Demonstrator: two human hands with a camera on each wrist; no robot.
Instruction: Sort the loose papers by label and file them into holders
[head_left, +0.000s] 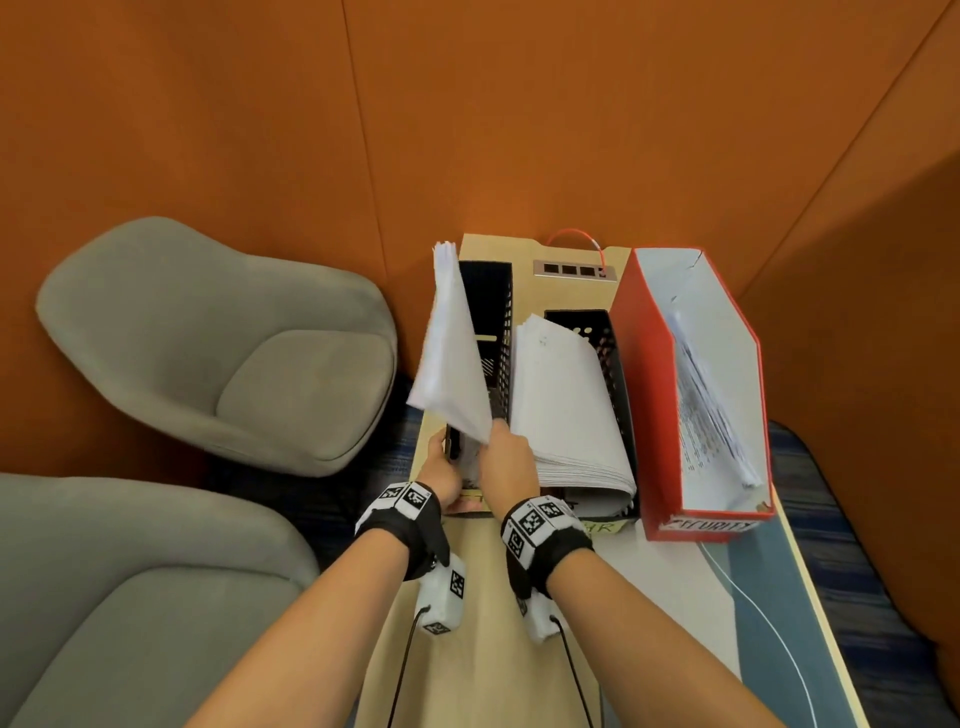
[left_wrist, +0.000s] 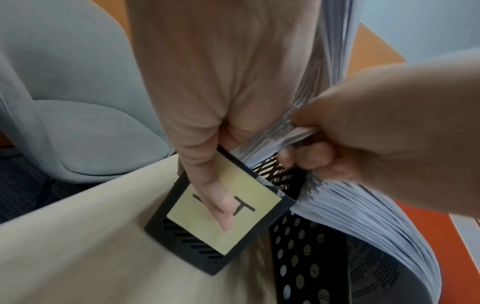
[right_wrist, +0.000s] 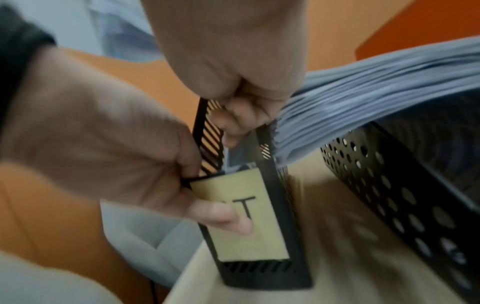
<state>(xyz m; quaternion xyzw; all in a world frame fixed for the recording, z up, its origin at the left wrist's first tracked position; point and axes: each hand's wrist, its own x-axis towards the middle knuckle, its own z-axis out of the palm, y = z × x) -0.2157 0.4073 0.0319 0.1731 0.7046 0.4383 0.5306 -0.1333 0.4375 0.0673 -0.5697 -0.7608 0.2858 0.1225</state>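
On the table stand three holders. The left black mesh holder (head_left: 500, 322) carries a yellow "IT" label (left_wrist: 233, 205). My left hand (head_left: 441, 470) grips its front wall, with the thumb (right_wrist: 221, 218) pressed on the label. My right hand (head_left: 506, 457) pinches the lower edge of a sheaf of printed papers (head_left: 449, 353), which stands upright over that holder's mouth. In the left wrist view the right hand (left_wrist: 363, 133) clamps the sheaf's corner (left_wrist: 283, 127). The middle black holder (head_left: 609, 353) is full of a thick, bulging paper stack (head_left: 566, 405).
A red holder (head_left: 644, 389) labelled "SECURITY" (head_left: 709, 526) stands at the right with several sheets leaning inside. A socket panel (head_left: 574, 270) lies behind the holders. Two grey chairs (head_left: 218, 338) (head_left: 130, 597) stand left of the table (head_left: 493, 623). A white cable (head_left: 769, 613) crosses its right side.
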